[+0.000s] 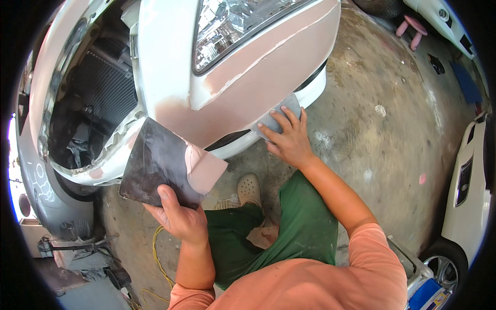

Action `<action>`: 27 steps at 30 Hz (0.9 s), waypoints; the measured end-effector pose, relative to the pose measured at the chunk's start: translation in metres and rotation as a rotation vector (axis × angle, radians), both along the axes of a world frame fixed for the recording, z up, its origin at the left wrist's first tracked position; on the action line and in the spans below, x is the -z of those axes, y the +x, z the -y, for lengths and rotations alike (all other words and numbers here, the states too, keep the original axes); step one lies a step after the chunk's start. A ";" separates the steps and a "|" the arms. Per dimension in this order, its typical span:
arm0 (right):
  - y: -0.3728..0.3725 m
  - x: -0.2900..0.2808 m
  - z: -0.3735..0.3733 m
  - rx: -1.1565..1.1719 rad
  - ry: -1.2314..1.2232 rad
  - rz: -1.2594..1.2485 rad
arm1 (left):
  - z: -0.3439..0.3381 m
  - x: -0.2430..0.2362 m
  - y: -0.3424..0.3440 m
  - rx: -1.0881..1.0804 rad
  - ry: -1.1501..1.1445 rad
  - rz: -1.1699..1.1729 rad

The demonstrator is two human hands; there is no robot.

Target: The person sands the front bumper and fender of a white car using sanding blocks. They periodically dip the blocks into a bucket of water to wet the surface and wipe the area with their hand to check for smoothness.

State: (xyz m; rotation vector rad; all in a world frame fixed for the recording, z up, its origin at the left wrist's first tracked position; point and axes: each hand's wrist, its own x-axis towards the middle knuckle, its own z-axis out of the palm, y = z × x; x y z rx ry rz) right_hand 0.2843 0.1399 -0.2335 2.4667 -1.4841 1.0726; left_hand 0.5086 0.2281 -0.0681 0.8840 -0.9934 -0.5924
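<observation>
My left hand (181, 217) grips the lower edge of a dark, flat putty board (155, 165), thumb on top. A lump of pink body filler (204, 173) lies on the board's right side and reaches its edge. My right hand (289, 134) presses a thin grey putty spreader (281, 109) against the lower edge of the car bumper (243, 108), fingers spread over its face. A smooth pinkish layer covers much of the white bumper, with a pale ridge running below the headlight (232, 31).
Left of the bumper is an open front section with a radiator (106, 70). A grey car part (57, 201) stands at the far left. A yellow cord (159, 258) lies on the concrete floor. Another white car (467, 181) is at right, and a small pink stool (412, 28) stands beyond.
</observation>
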 end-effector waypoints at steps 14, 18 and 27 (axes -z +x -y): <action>-0.102 -0.044 -0.113 -0.545 0.434 2.346 | 0.023 0.015 -0.049 0.464 0.422 0.003; -0.099 -0.069 -0.128 -0.159 0.409 1.670 | 0.031 0.035 -0.092 0.647 0.641 -0.216; -0.087 -0.094 -0.148 -0.045 0.156 0.364 | 0.027 0.034 -0.139 0.805 0.788 -0.390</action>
